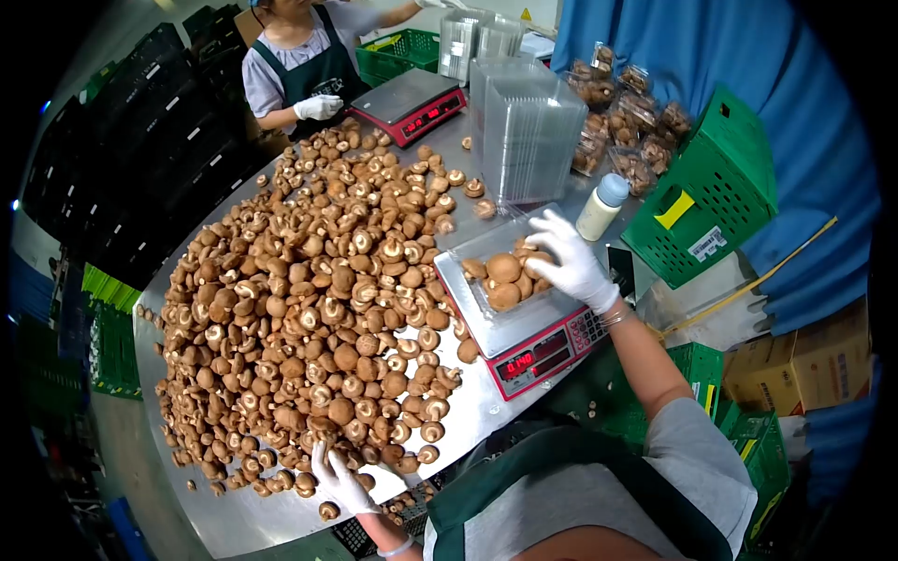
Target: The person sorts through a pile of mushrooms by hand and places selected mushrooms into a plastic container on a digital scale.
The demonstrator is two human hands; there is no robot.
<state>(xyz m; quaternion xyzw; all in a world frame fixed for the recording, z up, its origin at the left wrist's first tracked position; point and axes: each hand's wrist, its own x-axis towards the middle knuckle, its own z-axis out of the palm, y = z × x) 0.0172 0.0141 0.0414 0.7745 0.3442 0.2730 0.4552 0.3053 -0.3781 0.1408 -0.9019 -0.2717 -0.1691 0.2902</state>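
Observation:
My left hand [341, 479], in a white glove, is at the near edge of a large pile of shiitake mushrooms [309, 318]. Its fingers are apart and reach against the mushrooms, with none visibly gripped. My right hand [572, 264], also gloved in white, is over the right side of a clear plastic tray [482, 301], fingers spread. Several brown mushrooms [503, 269] lie in that tray, partly covered by the hand. Under the tray is a red and silver digital scale [531, 366], its red display lit and seeming to read 0.140.
Stacked clear trays [528, 131] stand behind the scale, beside a blue-capped bottle [603, 208]. Packed mushrooms [631, 117] and a tilted green crate [706, 192] are at right. A dark phone [620, 269] lies by the scale. Across the table, a gloved co-worker [313, 70] stands near a second scale [409, 103].

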